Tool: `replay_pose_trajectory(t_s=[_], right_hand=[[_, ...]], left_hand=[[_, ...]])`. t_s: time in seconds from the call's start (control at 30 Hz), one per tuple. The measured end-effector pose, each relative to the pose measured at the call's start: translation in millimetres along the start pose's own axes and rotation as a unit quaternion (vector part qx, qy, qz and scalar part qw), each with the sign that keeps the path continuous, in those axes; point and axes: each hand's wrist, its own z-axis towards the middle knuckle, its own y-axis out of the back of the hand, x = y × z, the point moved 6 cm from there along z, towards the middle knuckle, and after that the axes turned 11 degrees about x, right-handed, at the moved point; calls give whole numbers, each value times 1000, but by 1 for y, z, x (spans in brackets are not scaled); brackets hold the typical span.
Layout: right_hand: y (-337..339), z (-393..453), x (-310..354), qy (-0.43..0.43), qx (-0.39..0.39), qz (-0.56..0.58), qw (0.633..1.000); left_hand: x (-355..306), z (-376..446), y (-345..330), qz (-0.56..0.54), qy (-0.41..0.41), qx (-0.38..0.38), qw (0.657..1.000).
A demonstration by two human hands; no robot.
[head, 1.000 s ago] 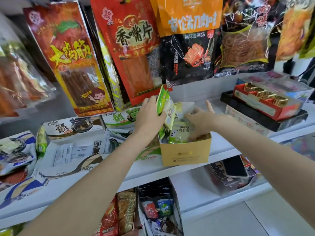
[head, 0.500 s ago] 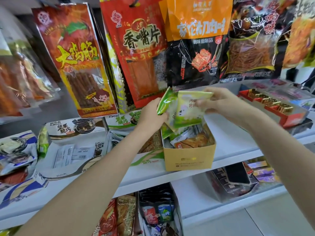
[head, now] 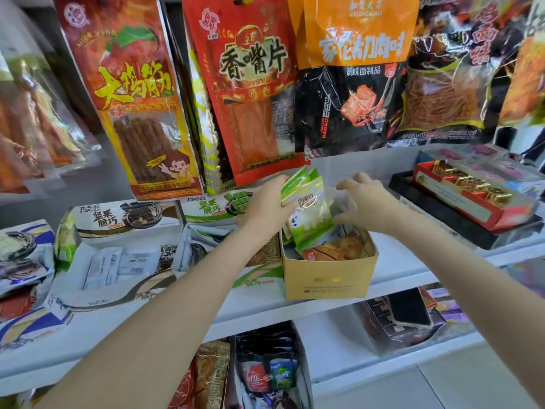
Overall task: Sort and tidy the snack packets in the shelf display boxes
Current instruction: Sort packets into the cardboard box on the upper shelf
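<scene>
The right hand (head: 365, 202) has let go of the green packet and now reaches, grip apart, into the yellow box (head: 327, 276) at 6 o'clock; the left hand (head: 265, 202) stays clamped on the green packets (head: 306, 214) above it, gathering the sort

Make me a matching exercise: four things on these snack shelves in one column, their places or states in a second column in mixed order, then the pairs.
1. green-and-white snack packets
2. yellow cardboard display box
3. red tray of gold-wrapped sweets
4. right hand

A. on a black base, far right
B. gripped in the left hand
C. on the white shelf edge, open-topped
D. reaching over the box

Pairs: 1-B, 2-C, 3-A, 4-D
</scene>
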Motion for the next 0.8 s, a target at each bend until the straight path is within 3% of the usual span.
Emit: replay_pose_trajectory(t_s=[0.1,0.13,0.23,0.3,0.37,0.47,0.67,0.8], right_hand=[[-23,-9,-17,-75,166,-217,959],[-27,-9,-19,-85,175,-252,948],[-26,-6,-8,-58,103,-295,948],[-19,-6,-2,-18,63,-239,969],[-1,-11,-2,14,11,-85,996],[32,-21,-4,60,-83,111,988],[32,-20,8,109,-108,111,982],[62,-42,-5,97,-267,130,950]], left_hand=[[2,2,2,-18,-14,-49,999],[2,2,3,-11,-14,-66,998],[-1,-1,2,17,-27,-91,995],[-4,-4,2,22,-45,-98,994],[-4,-5,4,14,-55,-101,993],[-2,-4,1,-2,-60,-75,995],[-3,-4,0,10,-74,-54,996],[1,-5,7,-23,-52,-114,992]])
